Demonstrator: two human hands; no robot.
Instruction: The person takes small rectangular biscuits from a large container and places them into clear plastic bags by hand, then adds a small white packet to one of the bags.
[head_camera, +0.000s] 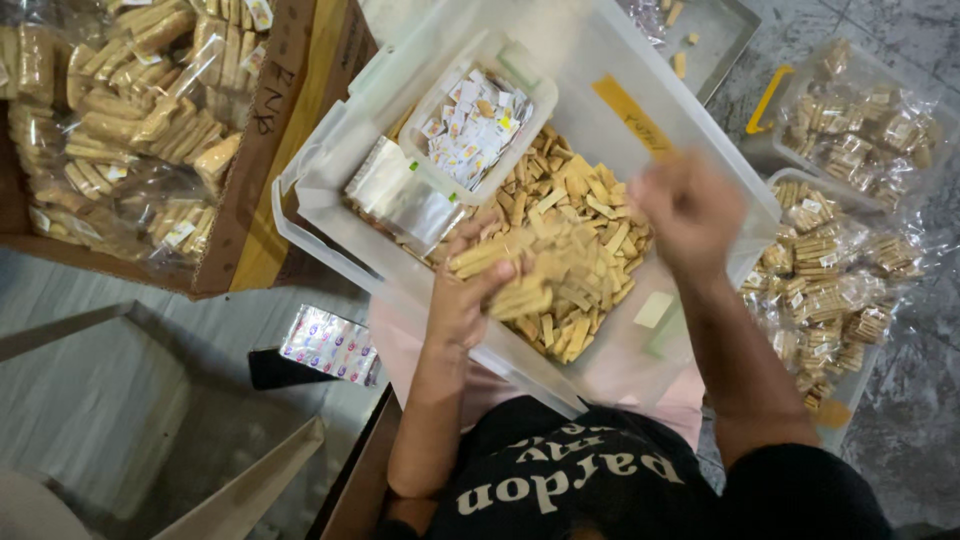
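My left grip (470, 290) holds a stack of biscuit sticks (490, 262) above the clear bin (330, 215). My right grip (690, 215) is blurred, so I cannot tell. Many loose sticks remain in the bin

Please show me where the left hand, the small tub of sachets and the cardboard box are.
left hand (462, 300), head view, on the back of the hand.
small tub of sachets (478, 122), head view, on the sachets inside.
cardboard box (262, 170), head view, on its brown side wall.

Stack of tan biscuit sticks (495, 258) lying flat atop the bin's loose heap.
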